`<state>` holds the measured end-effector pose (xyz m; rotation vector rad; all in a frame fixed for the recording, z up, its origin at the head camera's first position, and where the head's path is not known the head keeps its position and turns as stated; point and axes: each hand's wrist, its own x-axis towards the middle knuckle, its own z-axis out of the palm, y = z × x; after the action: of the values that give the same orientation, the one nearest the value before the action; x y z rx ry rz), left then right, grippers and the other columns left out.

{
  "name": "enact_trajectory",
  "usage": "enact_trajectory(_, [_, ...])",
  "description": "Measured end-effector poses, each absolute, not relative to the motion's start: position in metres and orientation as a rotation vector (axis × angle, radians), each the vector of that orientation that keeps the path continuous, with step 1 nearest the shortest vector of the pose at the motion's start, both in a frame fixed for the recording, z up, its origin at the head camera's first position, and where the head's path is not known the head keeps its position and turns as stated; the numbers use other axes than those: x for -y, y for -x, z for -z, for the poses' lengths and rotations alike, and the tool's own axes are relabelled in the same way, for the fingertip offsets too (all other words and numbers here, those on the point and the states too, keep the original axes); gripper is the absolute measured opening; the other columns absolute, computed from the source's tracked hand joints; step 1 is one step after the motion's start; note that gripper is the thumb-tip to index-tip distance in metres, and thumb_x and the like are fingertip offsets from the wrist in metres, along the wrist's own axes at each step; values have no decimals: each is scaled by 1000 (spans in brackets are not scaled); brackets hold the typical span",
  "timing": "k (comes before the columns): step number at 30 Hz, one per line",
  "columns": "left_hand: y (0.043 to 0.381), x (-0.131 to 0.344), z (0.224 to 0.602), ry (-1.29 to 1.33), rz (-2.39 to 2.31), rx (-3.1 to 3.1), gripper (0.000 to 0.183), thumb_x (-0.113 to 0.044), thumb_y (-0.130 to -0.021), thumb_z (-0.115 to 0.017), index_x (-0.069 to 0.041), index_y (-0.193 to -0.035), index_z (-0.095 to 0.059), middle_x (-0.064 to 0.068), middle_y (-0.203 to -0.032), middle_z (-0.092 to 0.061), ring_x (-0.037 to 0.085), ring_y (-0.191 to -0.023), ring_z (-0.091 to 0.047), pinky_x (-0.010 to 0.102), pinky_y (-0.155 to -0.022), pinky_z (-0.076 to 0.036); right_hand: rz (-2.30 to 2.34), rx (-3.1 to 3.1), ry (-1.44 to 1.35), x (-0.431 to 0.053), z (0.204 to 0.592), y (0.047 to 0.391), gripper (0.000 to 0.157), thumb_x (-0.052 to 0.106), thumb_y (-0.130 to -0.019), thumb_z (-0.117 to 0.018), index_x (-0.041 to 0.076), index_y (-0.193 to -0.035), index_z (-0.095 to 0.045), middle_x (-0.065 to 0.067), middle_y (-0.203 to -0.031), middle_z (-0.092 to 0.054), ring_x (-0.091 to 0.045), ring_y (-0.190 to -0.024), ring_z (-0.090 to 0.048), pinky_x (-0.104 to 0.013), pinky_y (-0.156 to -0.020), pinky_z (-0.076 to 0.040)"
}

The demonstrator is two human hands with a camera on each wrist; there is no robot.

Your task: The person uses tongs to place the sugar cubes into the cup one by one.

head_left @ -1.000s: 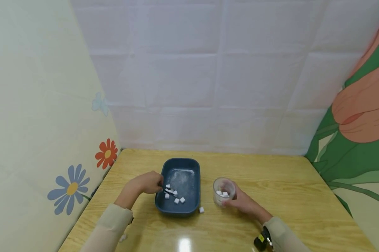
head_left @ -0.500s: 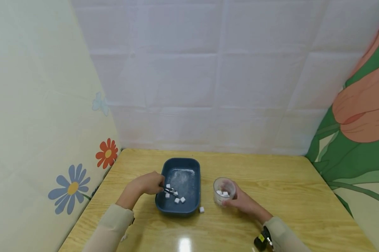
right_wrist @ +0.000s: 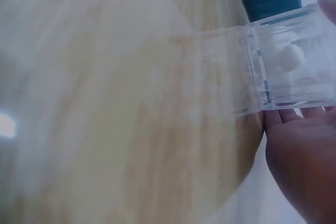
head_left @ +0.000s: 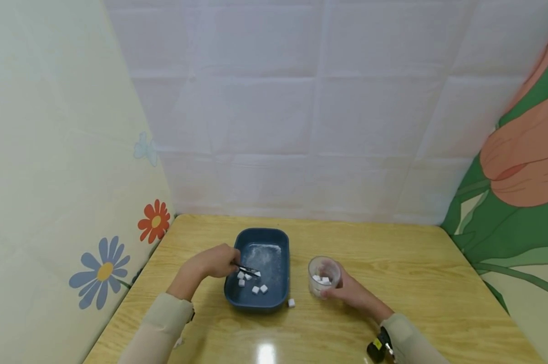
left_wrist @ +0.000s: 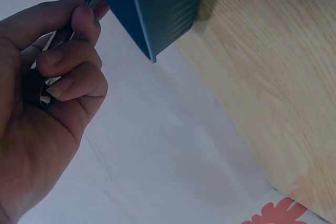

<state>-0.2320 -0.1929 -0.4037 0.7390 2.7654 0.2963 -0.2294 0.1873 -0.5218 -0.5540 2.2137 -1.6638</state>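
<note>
Between the fingers and thumb of my left hand [head_left: 216,260] are slim dark metal tongs [head_left: 244,269], reaching over the left rim of a deep blue rectangular dish [head_left: 281,298]. A white sugar cube [head_left: 257,274] shows right at the tong tips. Several more sugar cubes [head_left: 255,290] lie in the near half of the dish. In the left wrist view, the fingers curl round the tongs [left_wrist: 63,35] and the tips run out of frame. To the right, my right hand [head_left: 353,293] grips a clear cup [head_left: 316,290] standing on the table; it holds several sugar cubes [right_wrist: 290,57].
One loose sugar cube [head_left: 291,303] lies on the wooden table [head_left: 415,263] between dish and cup. Small white bits [head_left: 178,343] lie near the left sleeve. White powder marks the dish floor. Cloth walls stand behind and at both sides.
My left hand has risen slightly and shifted right, with the tong tips lifting over the cubes and one cube moving with them. My right hand and the cup stay put.
</note>
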Motion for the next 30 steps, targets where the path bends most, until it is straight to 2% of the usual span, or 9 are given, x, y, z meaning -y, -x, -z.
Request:
enact_trajectory(10, [231, 187, 387, -830, -342, -2792, 14, -16, -91, -55, -19, -77, -55, -6, -63, -45, 7, -54, -38, 25, -53, -34, 1650, -2222, 529, -187, 520, 226, 85, 19, -78, -76, 16, -144, -22, -17, -140, -39, -32, -129, -38, -19, -93, -36])
enact_trajectory(13, [231, 185, 382, -846, -366, -2792, 12, -16, -92, -55, -18, -80, -57, -6, -64, -48, 7, -54, -41, 26, -54, -37, 1662, -2212, 533, -186, 519, 225, 85, 18, -78, -76, 16, -144, -22, -19, -141, -38, -33, -130, -37, -16, -92, -36])
enact_trajectory(24, [232, 175, 370, -889, -424, -2776, 13, -20, -94, -54, -18, -83, -58, -6, -64, -49, 6, -53, -43, 25, -54, -38, 1670, -2190, 541, -186, 519, 225, 86, 17, -79, -75, 15, -145, -20, -20, -142, -37, -33, -131, -35, -22, -94, -38])
enact_trajectory(30, [230, 163, 362, -911, -446, -2767, 12, -22, -95, -53, -20, -84, -56, -7, -67, -51, 7, -53, -45, 25, -53, -40, 1651, -2208, 528, -186, 516, 225, 86, 19, -79, -75, 16, -145, -20, -19, -142, -37, -32, -131, -36, -31, -98, -37])
